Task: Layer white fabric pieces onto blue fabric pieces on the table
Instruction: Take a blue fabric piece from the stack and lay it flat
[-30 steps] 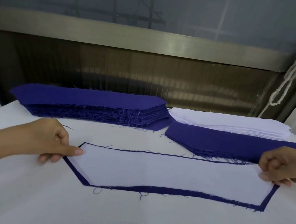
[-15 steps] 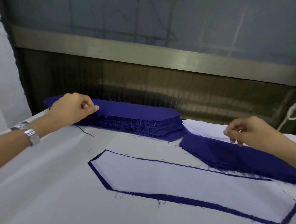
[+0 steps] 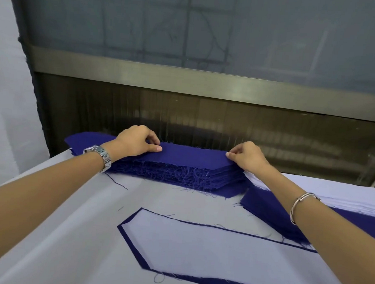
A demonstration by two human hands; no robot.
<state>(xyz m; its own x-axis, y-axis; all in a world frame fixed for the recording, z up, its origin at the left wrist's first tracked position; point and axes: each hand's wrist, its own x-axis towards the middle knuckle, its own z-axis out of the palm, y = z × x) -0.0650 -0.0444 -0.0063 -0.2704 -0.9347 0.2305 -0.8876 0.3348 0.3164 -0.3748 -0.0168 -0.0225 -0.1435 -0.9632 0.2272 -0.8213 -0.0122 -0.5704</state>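
Note:
A thick stack of blue fabric pieces [image 3: 187,163] with frayed edges lies at the far side of the white table [image 3: 73,233]. My left hand [image 3: 136,141] pinches the top blue piece near the stack's left part. My right hand [image 3: 246,155] pinches the same top piece at its right end. In front, a white fabric piece [image 3: 209,249] lies on a blue piece [image 3: 129,241], whose blue border shows around it. My right forearm hides the right end of that pair.
A lower stack of blue pieces [image 3: 269,213] lies at the right, with a stack of white pieces [image 3: 352,204] behind it. A dark ribbed panel and a metal rail [image 3: 207,77] rise directly behind the table's far edge. A white wall stands at the left.
Both hands left the layered pair in front and reached to the far blue stack. The left hand arrived first; the right hand then moved left from the white stack to the blue stack's right end.

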